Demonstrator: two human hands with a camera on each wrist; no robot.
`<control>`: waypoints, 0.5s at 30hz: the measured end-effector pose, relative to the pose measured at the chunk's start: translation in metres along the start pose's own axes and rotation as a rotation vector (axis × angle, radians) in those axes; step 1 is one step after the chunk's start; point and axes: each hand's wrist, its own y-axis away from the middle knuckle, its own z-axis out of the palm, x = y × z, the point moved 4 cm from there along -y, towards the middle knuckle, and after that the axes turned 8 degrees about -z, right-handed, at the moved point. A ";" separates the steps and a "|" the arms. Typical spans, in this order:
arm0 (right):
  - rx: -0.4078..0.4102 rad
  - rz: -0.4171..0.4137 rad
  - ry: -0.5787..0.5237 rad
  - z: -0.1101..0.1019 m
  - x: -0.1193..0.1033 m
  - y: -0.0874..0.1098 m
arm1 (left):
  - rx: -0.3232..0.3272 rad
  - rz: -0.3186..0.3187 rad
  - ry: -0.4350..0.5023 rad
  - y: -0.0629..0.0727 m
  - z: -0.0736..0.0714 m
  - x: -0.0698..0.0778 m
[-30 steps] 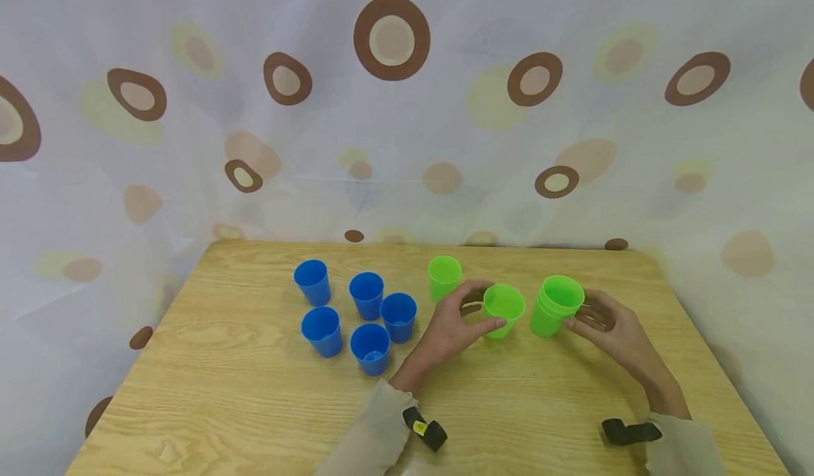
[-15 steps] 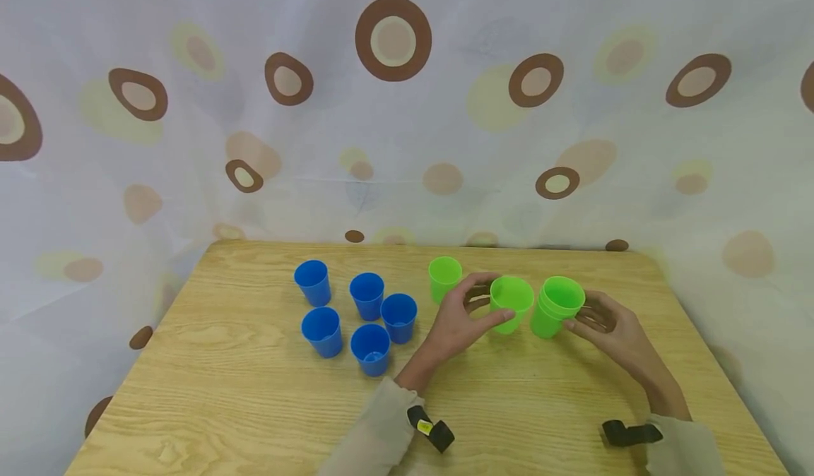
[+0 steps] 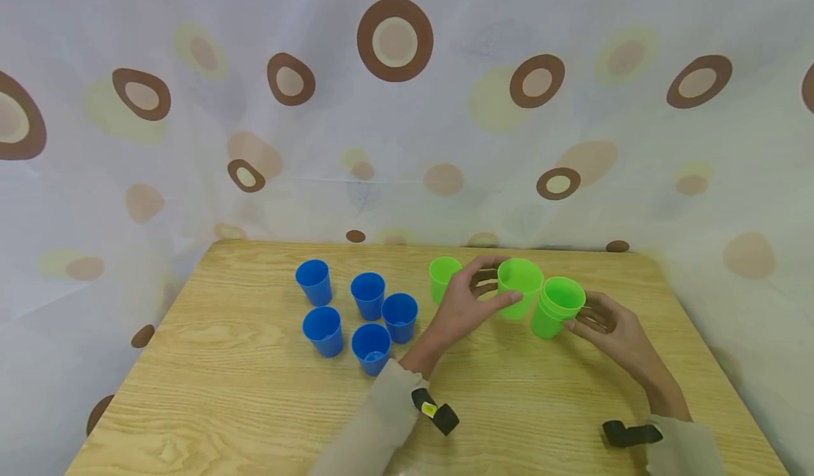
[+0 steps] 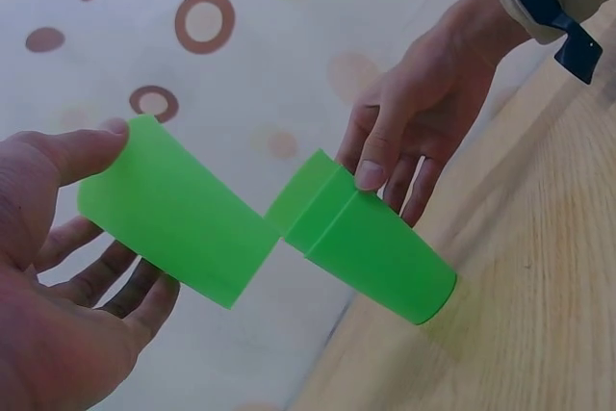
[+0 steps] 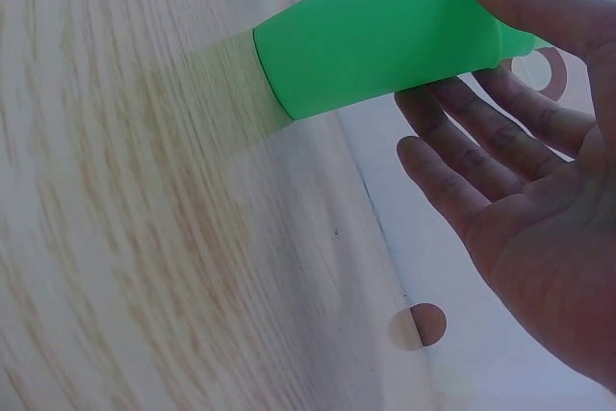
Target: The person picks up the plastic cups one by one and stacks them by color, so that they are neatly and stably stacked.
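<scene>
My left hand (image 3: 467,299) holds a light green plastic cup (image 3: 516,296) between thumb and fingers, raised off the table, its mouth facing up. In the left wrist view the base of that cup (image 4: 183,214) overlaps the rim of a nested stack of green cups (image 4: 380,257). At the right, my right hand (image 3: 613,328) steadies this stack (image 3: 550,317), its thumb and fingertips on opposite sides near the upper rims. The stack stands on the table, as the right wrist view shows. Another green cup (image 3: 444,278) is upright behind my left hand, partly covered by it.
Several blue cups (image 3: 367,296) stand upright in a loose group left of my left hand. The wooden table (image 3: 210,391) ends at a patterned cloth (image 3: 407,144) behind and at the sides.
My left hand has lifted the single green cup off the table, moving it up and right toward the stack. My right hand and the stack stay put.
</scene>
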 end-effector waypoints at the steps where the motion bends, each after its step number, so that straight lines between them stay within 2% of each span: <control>1: 0.000 0.002 0.002 0.000 0.000 0.000 | 0.000 0.009 -0.004 -0.002 0.000 0.001; 4: -0.001 0.005 0.008 0.000 0.000 0.000 | 0.007 0.031 -0.008 -0.006 0.001 0.004; 15: -0.012 0.003 -0.001 -0.001 0.001 0.000 | -0.009 0.027 -0.010 -0.021 0.007 0.014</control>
